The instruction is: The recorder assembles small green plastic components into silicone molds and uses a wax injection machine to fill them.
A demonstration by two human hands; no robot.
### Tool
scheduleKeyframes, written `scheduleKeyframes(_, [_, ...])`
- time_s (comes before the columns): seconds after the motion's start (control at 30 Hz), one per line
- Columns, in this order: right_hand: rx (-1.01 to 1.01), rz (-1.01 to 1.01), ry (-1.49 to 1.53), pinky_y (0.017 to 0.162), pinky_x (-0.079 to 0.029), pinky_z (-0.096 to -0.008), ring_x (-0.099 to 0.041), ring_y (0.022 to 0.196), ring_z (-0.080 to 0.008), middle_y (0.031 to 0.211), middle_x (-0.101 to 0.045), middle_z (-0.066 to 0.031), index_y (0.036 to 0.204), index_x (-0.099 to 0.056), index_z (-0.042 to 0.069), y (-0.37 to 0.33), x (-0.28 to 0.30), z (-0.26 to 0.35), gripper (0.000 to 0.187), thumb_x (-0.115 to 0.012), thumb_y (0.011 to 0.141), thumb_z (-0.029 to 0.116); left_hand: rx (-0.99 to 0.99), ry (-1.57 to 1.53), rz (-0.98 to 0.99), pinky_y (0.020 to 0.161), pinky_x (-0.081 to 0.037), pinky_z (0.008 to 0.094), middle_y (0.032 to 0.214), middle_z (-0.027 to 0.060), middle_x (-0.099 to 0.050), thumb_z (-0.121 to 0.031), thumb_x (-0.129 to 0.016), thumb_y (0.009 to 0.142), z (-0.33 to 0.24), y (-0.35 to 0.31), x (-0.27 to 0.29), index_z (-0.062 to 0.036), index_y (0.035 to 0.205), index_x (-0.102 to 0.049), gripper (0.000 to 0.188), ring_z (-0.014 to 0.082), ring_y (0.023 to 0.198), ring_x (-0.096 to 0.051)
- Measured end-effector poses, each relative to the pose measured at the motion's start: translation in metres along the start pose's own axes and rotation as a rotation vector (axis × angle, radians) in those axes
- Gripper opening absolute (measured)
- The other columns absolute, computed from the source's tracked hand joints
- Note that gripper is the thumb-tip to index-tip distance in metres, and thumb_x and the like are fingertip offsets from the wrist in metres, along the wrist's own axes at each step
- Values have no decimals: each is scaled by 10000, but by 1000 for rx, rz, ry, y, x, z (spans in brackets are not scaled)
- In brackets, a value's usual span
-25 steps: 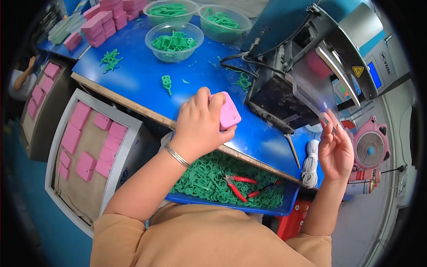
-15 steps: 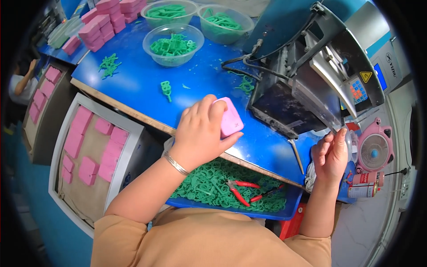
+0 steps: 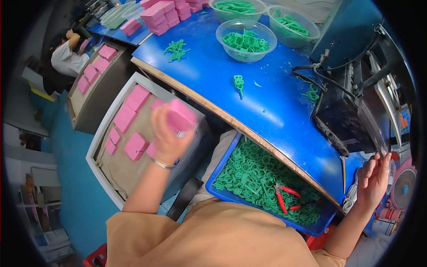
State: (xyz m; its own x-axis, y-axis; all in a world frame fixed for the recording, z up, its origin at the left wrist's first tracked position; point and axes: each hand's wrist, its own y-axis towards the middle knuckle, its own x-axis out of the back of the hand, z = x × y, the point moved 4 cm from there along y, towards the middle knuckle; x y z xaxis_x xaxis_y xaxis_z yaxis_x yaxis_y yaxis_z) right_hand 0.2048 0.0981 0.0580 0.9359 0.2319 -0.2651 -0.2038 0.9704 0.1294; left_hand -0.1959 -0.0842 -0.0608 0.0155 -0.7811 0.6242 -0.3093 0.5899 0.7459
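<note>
My left hand [image 3: 165, 141] grips a rounded pink block [image 3: 181, 116], slightly smeared by motion, above a grey-framed box [image 3: 138, 178] with a tan top. Several pink blocks [image 3: 135, 146] lie on that top, partly hidden by my hand and arm. At the right, my right hand [image 3: 373, 180] has its thumb and fingers closed at the lower corner of a clear flap [image 3: 379, 139] on the dark machine [image 3: 340, 118]. The exact contact there is hard to see.
A blue tray [image 3: 222, 167] of green plastic pieces holds red-handled cutters [image 3: 281, 198]. Clear bowls [image 3: 246, 55] of green parts and stacked pink blocks [image 3: 162, 18] stand on the blue table [image 3: 195, 75]. A co-worker [image 3: 66, 60] sits at far left beside another block-covered box [image 3: 100, 71].
My left hand has carried the pink block left, from over the blue table to over the grey-framed box. The view has turned left. My right hand stays at the machine's flap.
</note>
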Motion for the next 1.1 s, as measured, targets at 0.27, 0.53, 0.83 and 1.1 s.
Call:
scheduleKeyframes(0.27, [39,-22,-19,295,-230,-174,-303,307,-71,507,-427,-33,954,-475,44,6,-8,-3,350,-259,1000,316,663,189,516,958,-388,382,1192,236,-454,-166,-773,632,157,-53,-15,61,1247,-408,750,353,1102,-465])
scheduleKeyframes(0.53, [32,-40,-31,307,-247,-187,-315,307,-82,506,-433,-30,939,-487,58,4,-9,-1,352,-283,993,339,658,43,545,1029,-325,370,1289,264,-429,-256,-758,675,171,-59,-55,100,1239,-424,746,352,1215,-407])
scheduleKeyframes(0.83, [-143,32,154,344,-259,-231,-308,282,-107,393,-405,-44,525,-418,118,8,-22,-15,547,-327,955,443,473,377,406,1038,-268,480,1401,218,-288,-229,-644,773,118,-36,-40,-29,1312,-383,632,398,1266,-294])
scheduleKeyframes(1.1, [-167,10,175,378,-277,-232,-352,372,-96,439,-407,-8,557,-455,99,10,-11,-16,514,-408,938,441,282,231,298,1016,-263,505,1400,198,-290,-174,-619,779,84,1,-45,-52,1317,-375,603,374,1277,-291])
